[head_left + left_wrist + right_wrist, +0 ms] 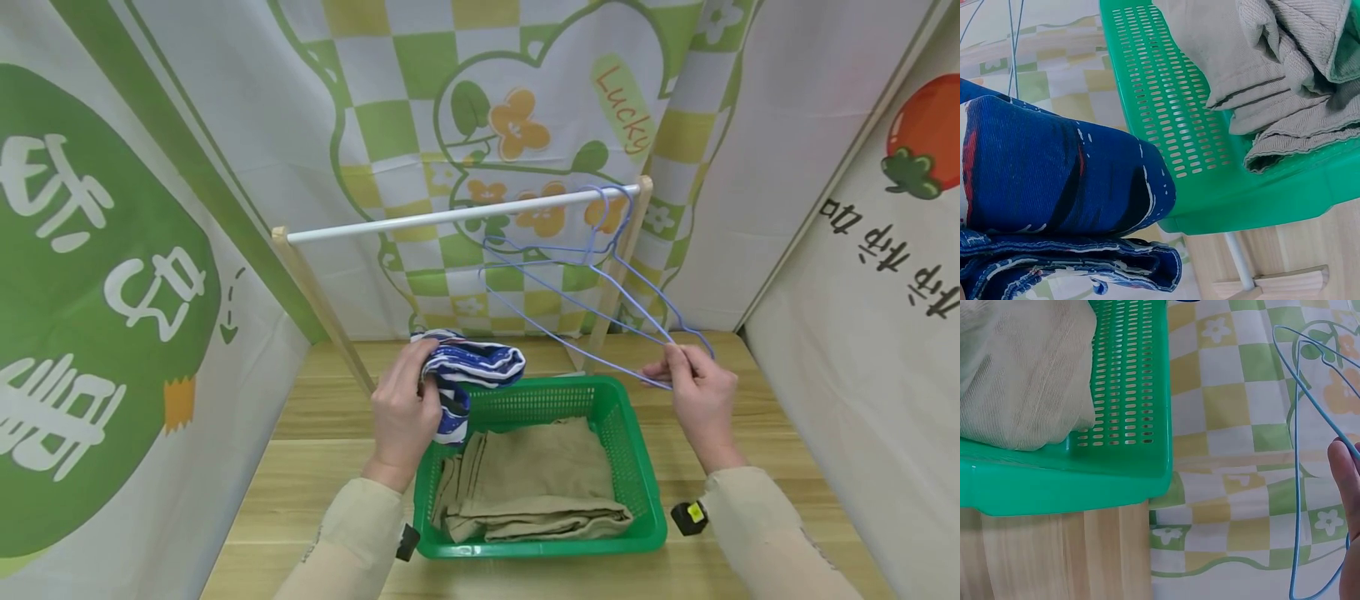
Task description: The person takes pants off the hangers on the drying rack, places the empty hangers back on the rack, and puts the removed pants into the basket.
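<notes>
My left hand (405, 404) grips a folded blue-and-white patterned garment (476, 364) above the left back corner of a green basket (651, 479). In the left wrist view the garment (1054, 169) shows blue cloth with white, black and red marks. On the right, my right hand (701, 400) pinches the right corner of a blue wire hanger (632, 300), and its thumb (1344, 472) lies against the wire in the right wrist view. A second blue hanger (648, 283) hangs just behind. Both hooks are at the right end of a white rail (450, 217).
Folded khaki cloth (540, 458) lies inside the basket. Wooden posts (322, 308) hold up the rail on a wood-grain table (322, 475). Printed curtains (420, 75) enclose the back and sides. Small black devices (688, 518) are near the sleeves.
</notes>
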A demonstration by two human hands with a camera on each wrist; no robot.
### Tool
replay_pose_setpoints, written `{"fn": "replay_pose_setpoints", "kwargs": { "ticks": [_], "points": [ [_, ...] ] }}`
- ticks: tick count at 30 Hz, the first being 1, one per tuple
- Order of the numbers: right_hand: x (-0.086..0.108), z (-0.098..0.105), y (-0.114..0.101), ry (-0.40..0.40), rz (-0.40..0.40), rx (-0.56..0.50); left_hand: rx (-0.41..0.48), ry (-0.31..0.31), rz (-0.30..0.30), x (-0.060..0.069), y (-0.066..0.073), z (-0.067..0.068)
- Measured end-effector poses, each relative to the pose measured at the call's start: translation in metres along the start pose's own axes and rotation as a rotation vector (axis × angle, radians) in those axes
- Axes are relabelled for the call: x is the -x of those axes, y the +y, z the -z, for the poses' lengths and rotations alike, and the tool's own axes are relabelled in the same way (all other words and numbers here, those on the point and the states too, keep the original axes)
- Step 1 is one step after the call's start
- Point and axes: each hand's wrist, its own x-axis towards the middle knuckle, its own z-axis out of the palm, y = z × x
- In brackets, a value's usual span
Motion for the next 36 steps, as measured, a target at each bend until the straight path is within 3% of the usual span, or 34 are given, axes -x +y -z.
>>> {"fn": "replay_pose_setpoints", "kwargs": {
  "ticks": [15, 20, 24, 30, 33, 36],
  "points": [
    [0.0, 0.008, 0.006, -0.041, -0.105, 0.055, 0.0, 0.0, -0.004, -0.002, 0.001, 0.0],
    [0.0, 0.01, 0.007, 0.002, -0.062, 0.148, -0.002, -0.004, -0.008, -0.002, 0.0, 0.0],
    [0.0, 0.011, 0.008, 0.088, 0.061, 0.26, -0.006, -0.008, -0.012, -0.002, 0.0, -0.001],
    [-0.002, 0.006, 0.005, 0.223, 0.409, 0.433, -0.01, -0.015, -0.027, -0.003, 0.001, -0.002],
    [-0.005, -0.003, -0.004, 0.218, 0.593, 0.425, -0.008, -0.022, -0.037, -0.004, 0.001, -0.003],
    [-0.006, -0.014, -0.015, 0.153, 0.751, 0.416, 0.001, -0.029, -0.047, -0.004, 0.002, -0.005]
  ]
}}
